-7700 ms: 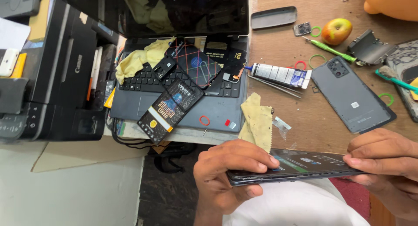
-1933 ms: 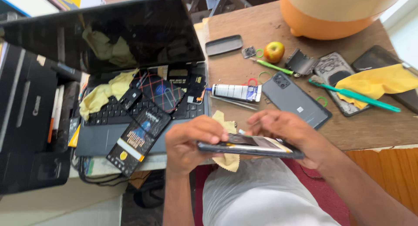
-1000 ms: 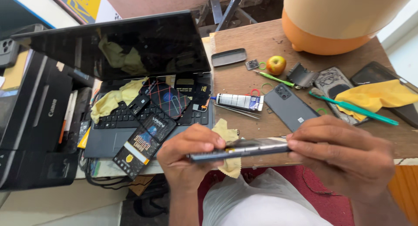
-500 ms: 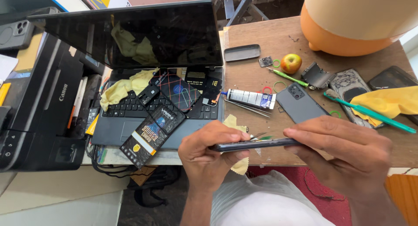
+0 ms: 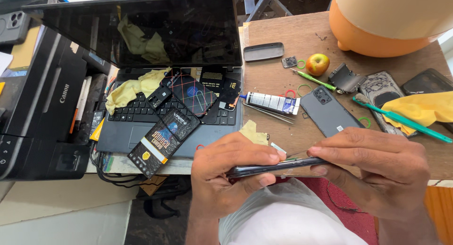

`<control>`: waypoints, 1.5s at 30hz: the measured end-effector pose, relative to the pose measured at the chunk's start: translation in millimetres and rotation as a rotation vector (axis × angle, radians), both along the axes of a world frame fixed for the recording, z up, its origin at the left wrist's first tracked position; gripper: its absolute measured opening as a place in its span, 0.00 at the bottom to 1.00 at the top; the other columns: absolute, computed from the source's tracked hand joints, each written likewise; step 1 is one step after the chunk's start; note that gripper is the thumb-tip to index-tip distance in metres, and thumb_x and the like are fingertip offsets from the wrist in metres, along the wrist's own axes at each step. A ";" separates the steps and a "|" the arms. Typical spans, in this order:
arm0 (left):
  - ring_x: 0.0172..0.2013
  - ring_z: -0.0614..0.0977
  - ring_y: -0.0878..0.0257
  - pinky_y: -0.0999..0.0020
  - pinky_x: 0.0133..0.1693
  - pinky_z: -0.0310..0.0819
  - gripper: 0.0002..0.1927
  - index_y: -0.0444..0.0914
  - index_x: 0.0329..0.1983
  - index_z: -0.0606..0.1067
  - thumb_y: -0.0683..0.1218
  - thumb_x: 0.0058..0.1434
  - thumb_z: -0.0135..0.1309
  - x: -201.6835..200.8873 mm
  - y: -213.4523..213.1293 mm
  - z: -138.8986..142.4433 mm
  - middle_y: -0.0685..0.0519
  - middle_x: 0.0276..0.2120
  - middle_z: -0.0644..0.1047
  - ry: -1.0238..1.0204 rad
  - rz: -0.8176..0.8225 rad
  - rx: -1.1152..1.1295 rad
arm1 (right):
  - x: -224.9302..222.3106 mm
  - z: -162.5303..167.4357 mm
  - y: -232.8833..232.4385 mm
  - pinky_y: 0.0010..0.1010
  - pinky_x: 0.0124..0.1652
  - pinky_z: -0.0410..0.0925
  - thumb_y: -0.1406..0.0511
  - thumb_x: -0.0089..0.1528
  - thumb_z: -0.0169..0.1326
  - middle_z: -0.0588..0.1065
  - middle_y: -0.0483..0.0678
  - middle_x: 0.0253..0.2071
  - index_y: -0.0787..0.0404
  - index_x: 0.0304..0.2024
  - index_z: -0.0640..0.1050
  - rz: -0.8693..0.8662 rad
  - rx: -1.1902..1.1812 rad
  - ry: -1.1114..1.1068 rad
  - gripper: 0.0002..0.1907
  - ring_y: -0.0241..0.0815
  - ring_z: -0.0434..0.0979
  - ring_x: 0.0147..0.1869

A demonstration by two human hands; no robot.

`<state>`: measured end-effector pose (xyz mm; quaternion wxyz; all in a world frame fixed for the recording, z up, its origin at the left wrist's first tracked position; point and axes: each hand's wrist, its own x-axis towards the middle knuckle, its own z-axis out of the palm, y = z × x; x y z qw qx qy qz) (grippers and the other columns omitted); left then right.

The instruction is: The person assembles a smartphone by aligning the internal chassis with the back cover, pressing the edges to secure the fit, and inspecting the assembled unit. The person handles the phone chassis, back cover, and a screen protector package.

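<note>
Head camera looks down at two bare hands holding one thin dark phone [image 5: 278, 166] edge-on, flat like a plate. The left hand [image 5: 226, 176] is curled around the left end of the phone, with the thumb on top and the fingers tucked under, so it is pinching it tight. The right hand [image 5: 377, 172] grips the right end the same way, with long fingers lying over the top edge and the thumb below. Both hands are closed on the phone, not spread. The phone sits between them, just above the person's lap and close to the near edge of the wooden table [image 5: 283, 37].

Just past the left hand lies a small yellow cloth [image 5: 253, 131] and an open laptop [image 5: 155, 75] with a black box with pictures on it [image 5: 165, 141] on top. Past the right hand, lying on the table, is a grey phone back [image 5: 328, 112]. A white tube [image 5: 271, 102] lies beside it, towards the laptop. Farther away sits a little apple [image 5: 317, 63], and a green tool [image 5: 401, 118] lies on another yellow cloth [image 5: 422, 108]. A black printer [image 5: 40, 113] stands well off to the left of the left hand.
</note>
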<state>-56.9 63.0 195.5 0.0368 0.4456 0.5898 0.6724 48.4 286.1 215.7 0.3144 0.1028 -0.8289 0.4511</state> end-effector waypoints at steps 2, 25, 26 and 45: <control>0.41 0.84 0.64 0.74 0.43 0.79 0.12 0.38 0.48 0.82 0.43 0.63 0.67 4.8 0.9 -3.8 0.48 0.43 0.86 -0.065 -0.013 0.040 | 0.2 0.7 -0.3 0.23 0.32 0.72 0.71 0.49 0.67 0.81 0.54 0.36 0.68 0.40 0.81 0.006 0.004 0.000 0.16 0.38 0.83 0.34; 0.41 0.85 0.64 0.71 0.48 0.77 0.13 0.37 0.47 0.82 0.43 0.60 0.68 22.7 1.7 18.5 0.51 0.42 0.85 -0.055 0.016 -0.197 | 16.6 2.5 -19.1 0.22 0.37 0.72 0.69 0.53 0.67 0.82 0.46 0.42 0.59 0.38 0.83 -0.049 -0.063 -0.107 0.10 0.33 0.84 0.39; 0.41 0.85 0.65 0.72 0.48 0.78 0.10 0.38 0.47 0.83 0.42 0.62 0.68 23.9 1.7 19.2 0.52 0.41 0.86 -0.052 0.034 -0.194 | 16.6 2.6 -20.8 0.22 0.37 0.71 0.69 0.53 0.67 0.83 0.46 0.42 0.59 0.38 0.83 -0.061 -0.046 -0.096 0.11 0.33 0.84 0.39; 0.46 0.85 0.61 0.71 0.50 0.80 0.09 0.30 0.44 0.80 0.37 0.61 0.65 26.7 1.9 -1.2 0.43 0.45 0.83 -0.417 0.141 0.006 | 16.7 -16.0 -26.9 0.18 0.31 0.70 0.69 0.52 0.68 0.83 0.47 0.43 0.60 0.38 0.84 -0.227 -0.090 -0.213 0.11 0.31 0.84 0.39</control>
